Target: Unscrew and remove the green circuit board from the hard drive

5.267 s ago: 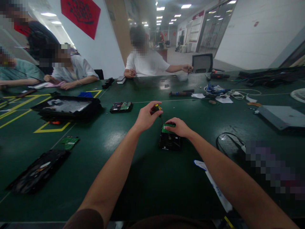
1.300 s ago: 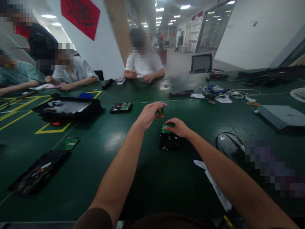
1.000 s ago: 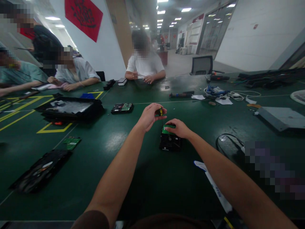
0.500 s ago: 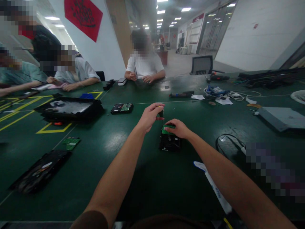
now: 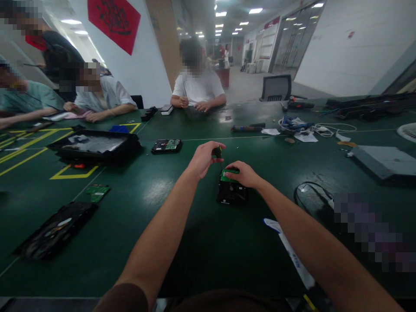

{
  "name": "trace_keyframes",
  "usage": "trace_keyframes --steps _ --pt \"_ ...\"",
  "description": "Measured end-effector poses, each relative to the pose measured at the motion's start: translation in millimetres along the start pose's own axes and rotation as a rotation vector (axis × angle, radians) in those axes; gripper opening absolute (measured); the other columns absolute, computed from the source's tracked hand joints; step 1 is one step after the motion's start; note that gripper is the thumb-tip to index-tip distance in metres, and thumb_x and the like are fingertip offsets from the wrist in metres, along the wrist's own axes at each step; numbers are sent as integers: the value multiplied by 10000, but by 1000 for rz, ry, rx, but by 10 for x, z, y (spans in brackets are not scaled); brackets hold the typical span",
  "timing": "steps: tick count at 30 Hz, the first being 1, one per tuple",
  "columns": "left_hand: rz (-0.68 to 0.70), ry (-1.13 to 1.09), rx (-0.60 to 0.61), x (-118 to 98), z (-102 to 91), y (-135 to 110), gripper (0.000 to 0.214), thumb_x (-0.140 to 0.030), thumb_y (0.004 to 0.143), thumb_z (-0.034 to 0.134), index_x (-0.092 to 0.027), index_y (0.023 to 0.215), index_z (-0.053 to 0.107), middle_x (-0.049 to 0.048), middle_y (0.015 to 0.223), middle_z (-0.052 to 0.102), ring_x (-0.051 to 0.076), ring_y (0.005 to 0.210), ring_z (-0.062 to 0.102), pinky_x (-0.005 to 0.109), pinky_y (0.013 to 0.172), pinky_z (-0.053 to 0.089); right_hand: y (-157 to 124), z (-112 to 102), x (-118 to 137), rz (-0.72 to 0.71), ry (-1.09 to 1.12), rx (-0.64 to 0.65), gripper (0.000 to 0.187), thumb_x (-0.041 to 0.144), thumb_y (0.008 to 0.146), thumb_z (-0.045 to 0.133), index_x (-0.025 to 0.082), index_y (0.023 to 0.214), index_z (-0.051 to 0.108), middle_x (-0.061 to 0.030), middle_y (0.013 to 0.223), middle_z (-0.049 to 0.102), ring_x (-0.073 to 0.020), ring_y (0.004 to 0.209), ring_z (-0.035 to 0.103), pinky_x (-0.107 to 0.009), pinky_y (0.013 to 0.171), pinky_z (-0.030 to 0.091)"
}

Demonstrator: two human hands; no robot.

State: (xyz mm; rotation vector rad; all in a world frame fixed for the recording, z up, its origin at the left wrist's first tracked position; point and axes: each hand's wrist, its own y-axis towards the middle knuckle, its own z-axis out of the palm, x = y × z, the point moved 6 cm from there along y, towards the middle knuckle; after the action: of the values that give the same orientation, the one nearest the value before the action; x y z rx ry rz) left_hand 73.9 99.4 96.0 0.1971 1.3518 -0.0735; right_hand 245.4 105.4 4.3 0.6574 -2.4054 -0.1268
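Observation:
A black hard drive [image 5: 231, 192] lies on the green table [image 5: 208, 242] in front of me, its green circuit board [image 5: 226, 175] facing up at the far end. My right hand [image 5: 244, 174] rests on that far end, fingers curled over the board. My left hand [image 5: 203, 158] is raised just left of it, fingers closed round the black and yellow handle of a small screwdriver [image 5: 217, 152] that stands upright with its tip down at the drive's far left corner.
A black tray [image 5: 92, 146] and another drive [image 5: 166, 146] lie at the left, a loose green board [image 5: 96, 191] and an opened drive [image 5: 55, 229] nearer. Cables [image 5: 312, 128], tools and a grey case [image 5: 383, 158] sit at the right. Other people sit along the far edge.
My left hand keeps turning the screwdriver handle between its fingers in the same spot. My right hand has stayed on the drive. The person opposite has drawn an outstretched arm back in.

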Motion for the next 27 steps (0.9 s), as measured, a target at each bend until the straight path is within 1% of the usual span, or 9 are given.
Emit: trace_keyframes --steps 2,4,7,9,12,16,19,22,27 --pt "-8 2 -25 -2 -13 -2 191 -298 841 607 -147 890 711 107 963 672 199 845 632 303 638 591 -1 1 -12 15 3 -2 325 490 910 723 268 1143 765 -70 1150 731 -244 1052 668 -385 912 519" --pt "-25 -38 -33 6 -8 -4 176 -283 839 610 -153 939 674 98 905 686 205 825 655 341 662 607 -3 1 -21 23 -1 -10 324 490 911 723 271 1146 765 -68 1150 731 -243 1051 668 -388 920 518" --pt "-39 -132 -14 13 21 1 128 -255 853 614 -155 932 621 91 844 705 206 814 684 419 770 626 -6 1 -18 13 -15 -15 323 495 910 722 274 1142 765 -65 1147 733 -243 1052 668 -395 931 515" --pt "-28 -162 -6 9 29 6 89 -233 865 611 -149 893 611 94 837 710 202 828 694 436 829 621 -5 0 -13 7 -20 -15 325 500 909 721 273 1137 766 -66 1144 735 -245 1052 668 -397 934 515" --pt "-13 -157 -4 9 26 8 101 -246 893 621 -146 879 620 90 850 707 195 853 698 421 851 615 -1 2 -9 3 -19 -12 327 501 907 724 270 1135 768 -69 1137 739 -245 1044 672 -391 927 519" --pt "21 -108 22 11 38 1 201 -344 884 722 -159 883 646 65 895 694 167 862 675 373 840 607 3 5 -11 -5 -14 -20 306 472 909 729 262 1128 770 -70 1127 744 -240 1034 677 -385 925 521" --pt "53 -16 30 8 41 2 216 -377 862 742 -165 892 712 70 976 705 160 877 651 289 741 586 3 9 -18 -7 -5 -21 303 464 907 734 260 1128 769 -70 1131 743 -239 1036 679 -386 927 523" --pt "77 76 -8 -6 13 8 219 -387 864 716 -180 916 769 77 1045 723 168 910 645 234 654 539 5 14 -27 -5 3 -17 303 471 903 738 267 1125 770 -67 1134 742 -241 1042 678 -387 929 523" --pt "31 8 -2 10 5 2 200 -337 835 721 -169 941 744 89 1034 707 187 912 647 274 670 575 4 13 -26 -1 5 -18 307 477 911 726 263 1127 771 -68 1142 741 -240 1042 675 -384 919 520"
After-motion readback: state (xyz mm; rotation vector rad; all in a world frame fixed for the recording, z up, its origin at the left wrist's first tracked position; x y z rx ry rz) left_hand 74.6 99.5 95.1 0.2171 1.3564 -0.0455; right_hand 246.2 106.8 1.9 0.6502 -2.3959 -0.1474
